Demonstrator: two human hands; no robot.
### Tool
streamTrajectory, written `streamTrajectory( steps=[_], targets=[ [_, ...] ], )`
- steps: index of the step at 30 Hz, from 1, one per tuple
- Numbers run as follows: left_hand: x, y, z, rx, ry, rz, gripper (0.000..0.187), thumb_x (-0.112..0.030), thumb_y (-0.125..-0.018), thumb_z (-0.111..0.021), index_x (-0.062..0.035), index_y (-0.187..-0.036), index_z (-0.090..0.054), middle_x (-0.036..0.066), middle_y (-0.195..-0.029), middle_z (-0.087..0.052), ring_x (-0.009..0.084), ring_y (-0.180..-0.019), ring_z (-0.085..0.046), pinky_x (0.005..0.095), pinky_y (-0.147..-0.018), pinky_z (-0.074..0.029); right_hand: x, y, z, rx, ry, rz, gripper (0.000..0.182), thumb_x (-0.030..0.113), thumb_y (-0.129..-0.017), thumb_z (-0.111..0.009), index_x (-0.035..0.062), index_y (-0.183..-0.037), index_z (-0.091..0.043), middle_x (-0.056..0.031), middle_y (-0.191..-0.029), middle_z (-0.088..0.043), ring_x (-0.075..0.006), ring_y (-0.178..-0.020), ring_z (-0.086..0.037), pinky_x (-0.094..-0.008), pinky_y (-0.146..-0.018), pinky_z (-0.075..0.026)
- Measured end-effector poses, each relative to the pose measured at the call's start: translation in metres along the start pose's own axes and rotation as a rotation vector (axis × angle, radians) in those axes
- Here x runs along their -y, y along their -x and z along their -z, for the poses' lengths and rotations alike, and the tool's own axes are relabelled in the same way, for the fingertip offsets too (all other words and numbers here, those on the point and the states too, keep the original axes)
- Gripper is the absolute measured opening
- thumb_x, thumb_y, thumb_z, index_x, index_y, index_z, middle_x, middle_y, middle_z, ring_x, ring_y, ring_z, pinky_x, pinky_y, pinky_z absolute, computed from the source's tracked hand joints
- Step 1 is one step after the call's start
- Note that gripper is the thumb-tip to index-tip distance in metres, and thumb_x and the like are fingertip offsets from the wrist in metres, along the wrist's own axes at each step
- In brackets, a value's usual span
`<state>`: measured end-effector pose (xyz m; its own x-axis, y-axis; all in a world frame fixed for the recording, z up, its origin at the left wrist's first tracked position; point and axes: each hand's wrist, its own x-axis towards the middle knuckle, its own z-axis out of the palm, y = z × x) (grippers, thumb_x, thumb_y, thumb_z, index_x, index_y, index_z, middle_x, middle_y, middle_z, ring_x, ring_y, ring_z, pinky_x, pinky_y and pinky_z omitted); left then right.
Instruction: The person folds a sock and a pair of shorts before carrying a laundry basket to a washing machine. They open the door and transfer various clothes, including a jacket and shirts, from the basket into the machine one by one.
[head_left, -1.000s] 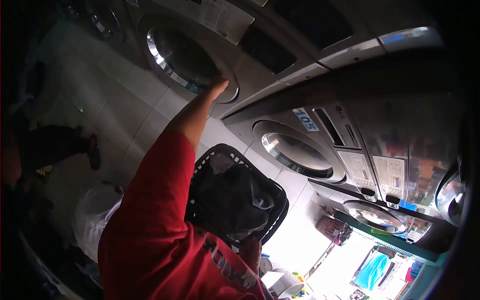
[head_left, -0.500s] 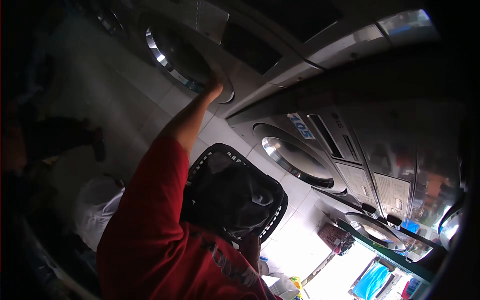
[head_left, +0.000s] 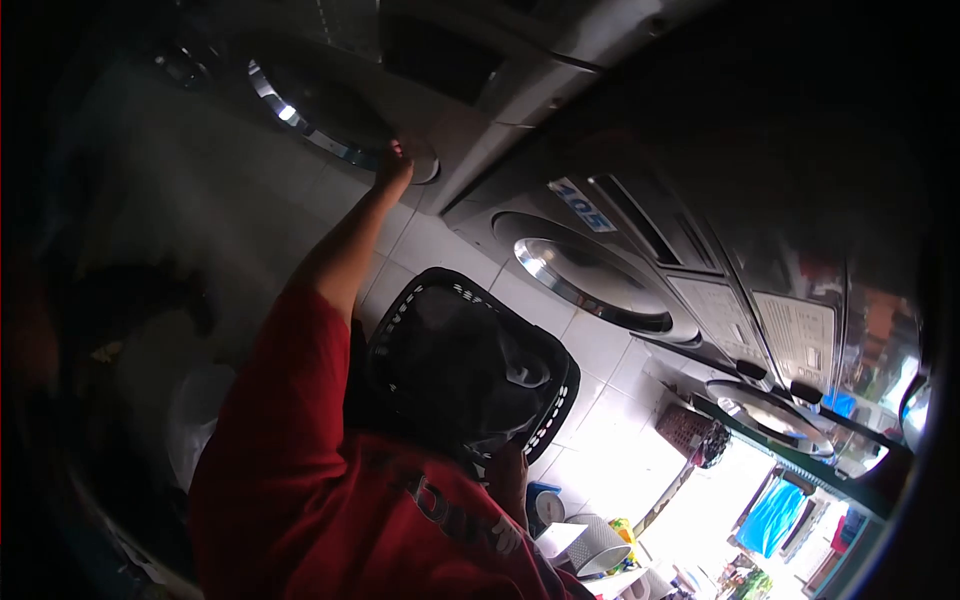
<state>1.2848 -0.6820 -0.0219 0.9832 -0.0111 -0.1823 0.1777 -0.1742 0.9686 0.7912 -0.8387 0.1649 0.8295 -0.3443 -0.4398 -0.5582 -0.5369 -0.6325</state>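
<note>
- Grey front-loading machine (head_left: 690,245): the one marked 105, it fills much of the right side, its upper part lost in shadow; its round door (head_left: 590,285) faces the basket.
- Second machine (head_left: 455,115): stands next to it, towards the upper left and very dim; its round, bright-edged door is within reach of the person's outstretched arm.
- Pale tiled floor (head_left: 590,400): bright at the lower right, fading into dark at the left.
- Red shirt (head_left: 270,440): worn by the person, its sleeve ending above the bare left forearm.
- Black basket (head_left: 560,405): just in front of the person's body, with slots along its rim.
- Dark bundle (head_left: 460,350): lies in the basket; too dim to tell what it is.
- Blue item (head_left: 770,515): in the bright area at the lower right, well apart from the hands.
- Brown basket (head_left: 685,432): near that bright area.
- White perforated container (head_left: 597,545): beyond the right forearm.
- Right hand (head_left: 509,468): at the black basket's near rim; its fingers are in shadow, so their grip cannot be told.
- Left hand (head_left: 394,168): at the edge of the second machine's door, fingertips bent towards it; whether they grip it cannot be told.
</note>
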Motion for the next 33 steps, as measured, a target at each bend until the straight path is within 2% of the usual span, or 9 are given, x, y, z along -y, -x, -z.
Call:
streamTrajectory(
  steps=[3, 13, 14, 15, 20, 24, 26, 31, 33],
  targets=[
    [0.044, 0.034, -0.007, -0.212, 0.072, 0.167, 0.033, -0.011, -0.074, -0.05, -0.0026, -0.106, -0.045, 0.012, -0.097, -0.052, 0.0232, -0.092, -0.052, 0.0323, -0.081, -0.04, -0.042, 0.006, -0.013, -0.048, -0.131, 0.036, 0.029, -0.005, -0.061, -0.05, 0.0016, -0.089, -0.047, -0.0153, -0.077, -0.049, -0.0351, -0.075, -0.049, -0.0426, -0.065, -0.041],
    [-0.039, 0.123, -0.043, 0.651, -0.056, 0.37, 0.041, -0.038, -0.081, -0.048, -0.0136, -0.114, -0.043, 0.001, -0.106, -0.055, 0.0122, -0.096, -0.052, 0.0307, -0.077, -0.037, -0.068, 0.013, 0.005, -0.272, -0.413, 0.074, 0.008, 0.009, -0.081, -0.05, 0.0034, -0.086, -0.046, -0.0009, -0.071, -0.043, -0.0087, -0.059, -0.044, -0.0231, -0.048, -0.038],
    [-0.04, 0.122, -0.051, 0.684, -0.094, 0.359, 0.043, -0.04, -0.082, -0.048, -0.0133, -0.115, -0.042, 0.001, -0.106, -0.055, 0.0113, -0.097, -0.051, 0.0303, -0.076, -0.037, -0.068, 0.017, 0.013, -0.307, 0.296, 0.418, 0.008, 0.007, -0.08, -0.05, 0.0029, -0.086, -0.047, -0.001, -0.072, -0.043, -0.0094, -0.06, -0.045, -0.0236, -0.05, -0.039],
    [-0.039, 0.127, -0.056, 0.694, -0.088, 0.351, 0.041, -0.038, -0.082, -0.048, -0.0127, -0.114, -0.043, 0.0, -0.104, -0.055, 0.0104, -0.094, -0.051, 0.0294, -0.075, -0.037, -0.041, 0.028, 0.026, -0.17, -0.301, -0.049, 0.014, 0.0, -0.073, -0.049, 0.0014, -0.087, -0.047, -0.0068, -0.075, -0.046, -0.0204, -0.066, -0.049, -0.03, -0.058, -0.043],
    [-0.035, 0.149, -0.073, 0.752, -0.185, 0.324, 0.038, -0.035, -0.081, -0.05, -0.0119, -0.111, -0.045, 0.001, -0.101, -0.056, 0.0101, -0.093, -0.051, 0.0271, -0.073, -0.037, -0.074, 0.052, 0.065, -0.301, 0.426, 0.248, 0.021, -0.005, -0.07, -0.047, 0.0007, -0.09, -0.049, -0.0088, -0.072, -0.047, -0.0249, -0.066, -0.049, -0.0354, -0.058, -0.043],
    [-0.053, 0.181, -0.147, 0.824, -0.087, 0.206, 0.035, -0.026, -0.082, -0.052, -0.0066, -0.111, -0.047, 0.005, -0.101, -0.055, 0.0137, -0.095, -0.05, 0.0273, -0.082, -0.038, -0.094, 0.073, 0.105, -0.357, -0.284, -0.205, 0.011, 0.002, -0.072, -0.051, 0.0005, -0.083, -0.049, -0.0066, -0.07, -0.046, -0.016, -0.057, -0.047, -0.0246, -0.049, -0.038],
    [-0.063, 0.206, -0.2, 0.932, -0.099, 0.135, 0.039, -0.035, -0.083, -0.048, -0.0136, -0.115, -0.045, -0.002, -0.107, -0.054, 0.0097, -0.097, -0.049, 0.0286, -0.076, -0.035, -0.116, 0.075, 0.128, -0.33, -1.127, -0.697, 0.015, 0.007, -0.076, -0.051, 0.0007, -0.09, -0.05, -0.0046, -0.072, -0.046, -0.0135, -0.057, -0.045, -0.023, -0.049, -0.037],
    [-0.084, 0.282, -0.33, 0.919, 0.031, 0.157, 0.048, -0.029, -0.079, -0.056, -0.0089, -0.119, -0.039, 0.006, -0.117, -0.045, 0.0161, -0.108, -0.043, 0.0329, -0.088, -0.034, -0.206, 0.07, 0.149, -0.268, -0.844, -0.277, 0.021, 0.032, -0.085, -0.052, 0.0113, -0.083, -0.053, 0.0083, -0.053, -0.036, -0.0016, -0.043, -0.033, -0.0192, -0.038, -0.024],
    [-0.074, 0.297, -0.388, 0.815, 0.055, 0.126, 0.051, -0.023, -0.076, -0.06, -0.0045, -0.119, -0.038, 0.01, -0.117, -0.045, 0.0189, -0.108, -0.043, 0.0318, -0.092, -0.033, -0.213, 0.07, 0.183, -0.195, -1.005, -0.575, 0.022, 0.032, -0.084, -0.053, 0.0104, -0.086, -0.055, 0.009, -0.058, -0.039, -0.0011, -0.048, -0.035, -0.0185, -0.041, -0.025]
  ],
)
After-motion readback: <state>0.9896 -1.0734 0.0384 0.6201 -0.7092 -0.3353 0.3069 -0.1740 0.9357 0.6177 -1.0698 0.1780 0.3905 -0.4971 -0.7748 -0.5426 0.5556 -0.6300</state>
